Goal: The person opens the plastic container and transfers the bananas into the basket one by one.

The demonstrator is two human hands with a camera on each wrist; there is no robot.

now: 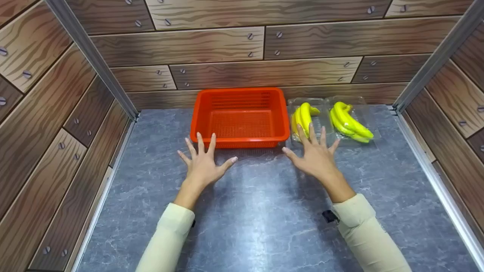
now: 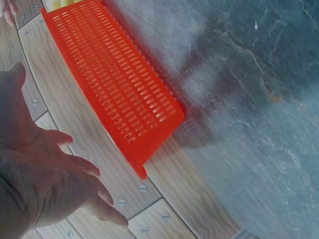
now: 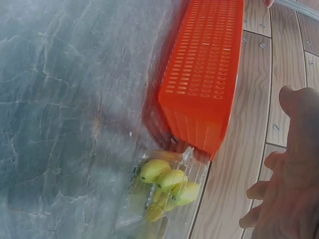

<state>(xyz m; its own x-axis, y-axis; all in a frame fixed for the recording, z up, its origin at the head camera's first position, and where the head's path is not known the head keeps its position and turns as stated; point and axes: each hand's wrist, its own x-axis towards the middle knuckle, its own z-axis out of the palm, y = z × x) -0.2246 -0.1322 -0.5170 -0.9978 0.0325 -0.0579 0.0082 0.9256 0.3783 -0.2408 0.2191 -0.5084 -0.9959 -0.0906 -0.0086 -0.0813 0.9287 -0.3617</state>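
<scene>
An orange-red plastic basket [image 1: 242, 140] with slotted walls stands against the back wall; nothing lies in it. My left hand [image 1: 204, 166], fingers spread, hovers in front of the basket's near left corner and holds nothing. Spread the same way, my right hand [image 1: 315, 158] is held before the basket's right side and partly covers the nearer bananas. To the right of the basket sit two clear plastic containers, one with a bunch of bananas [image 1: 304, 113], the other with a second bunch of bananas [image 1: 349, 122]. In the right wrist view, banana tips [image 3: 171, 179] show through clear plastic.
A grey marbled tabletop [image 1: 249, 211] spreads out in front. Wood-patterned panels [image 1: 219, 45] enclose it at the back and both sides, with metal corner posts [image 1: 94, 56] and metal rails [image 1: 435, 170] along the edges.
</scene>
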